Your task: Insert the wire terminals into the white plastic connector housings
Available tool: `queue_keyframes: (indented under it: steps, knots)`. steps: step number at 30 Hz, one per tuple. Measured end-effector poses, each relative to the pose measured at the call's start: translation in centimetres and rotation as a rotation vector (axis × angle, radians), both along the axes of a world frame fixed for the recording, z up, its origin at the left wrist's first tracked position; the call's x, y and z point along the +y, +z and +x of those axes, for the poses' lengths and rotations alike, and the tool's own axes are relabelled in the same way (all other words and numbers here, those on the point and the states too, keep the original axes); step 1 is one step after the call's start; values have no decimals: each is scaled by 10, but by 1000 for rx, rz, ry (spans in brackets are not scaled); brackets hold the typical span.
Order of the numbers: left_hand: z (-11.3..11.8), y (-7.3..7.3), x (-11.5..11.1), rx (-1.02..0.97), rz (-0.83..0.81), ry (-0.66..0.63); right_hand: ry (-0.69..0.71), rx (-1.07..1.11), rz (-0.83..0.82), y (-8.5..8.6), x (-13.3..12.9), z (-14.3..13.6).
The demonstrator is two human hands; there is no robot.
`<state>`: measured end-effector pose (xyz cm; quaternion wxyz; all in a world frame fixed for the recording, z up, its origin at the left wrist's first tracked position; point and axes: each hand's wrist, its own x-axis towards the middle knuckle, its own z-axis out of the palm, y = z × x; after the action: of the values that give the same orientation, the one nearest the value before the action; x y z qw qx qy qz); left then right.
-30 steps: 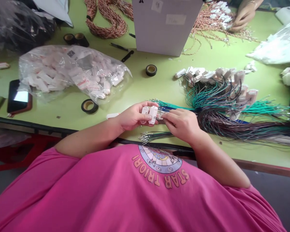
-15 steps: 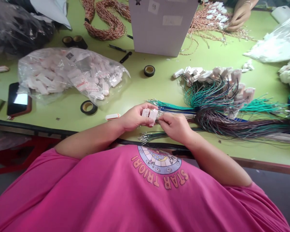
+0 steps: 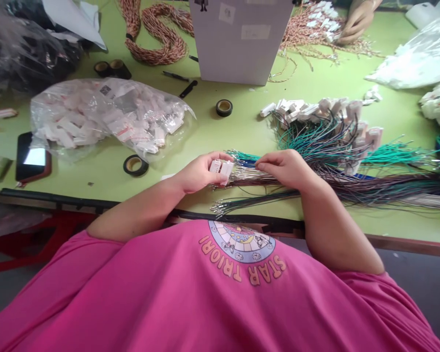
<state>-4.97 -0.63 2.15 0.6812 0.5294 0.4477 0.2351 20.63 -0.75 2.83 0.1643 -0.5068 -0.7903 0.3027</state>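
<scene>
White plastic connectors (image 3: 220,169) sit between the thumb and fingers of my left hand (image 3: 198,173), near the table's front edge. To their right, my right hand (image 3: 286,167) is over the bundles of wires, its thumb and index finger pinched together at the blue and white wires (image 3: 243,172). Whether a wire is between those fingertips is too small to tell. Teal wires (image 3: 241,156) with metal tips lie just beyond. Nearer me is a separate dark green bundle (image 3: 241,203). The wires run right, beside a pile of white connectors (image 3: 311,110).
A clear bag of connectors (image 3: 110,115) lies at the left, with a phone (image 3: 32,157) beside it. Black tape rolls (image 3: 136,165) and a knife (image 3: 188,89) are on the table. A grey box (image 3: 243,46) stands at the back; another person's hand (image 3: 358,23) touches twisted wires.
My right hand has moved away from the connectors, right and slightly forward, over the wires. My left hand has shifted slightly left, still holding the connectors.
</scene>
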Motion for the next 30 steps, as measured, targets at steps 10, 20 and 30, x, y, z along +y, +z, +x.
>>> queue_keyframes:
  steps: [10, 20, 30]
  knots:
    - [-6, -9, 5, 239, 72, -262, 217, -438, 198, -10, 0, -7]
    - [7, 16, 6, 212, 29, -175, -55, 110, -25, -4, 5, 0]
    - [56, 2, 24, -212, -172, 85, -191, 247, 31, -1, 1, -1]
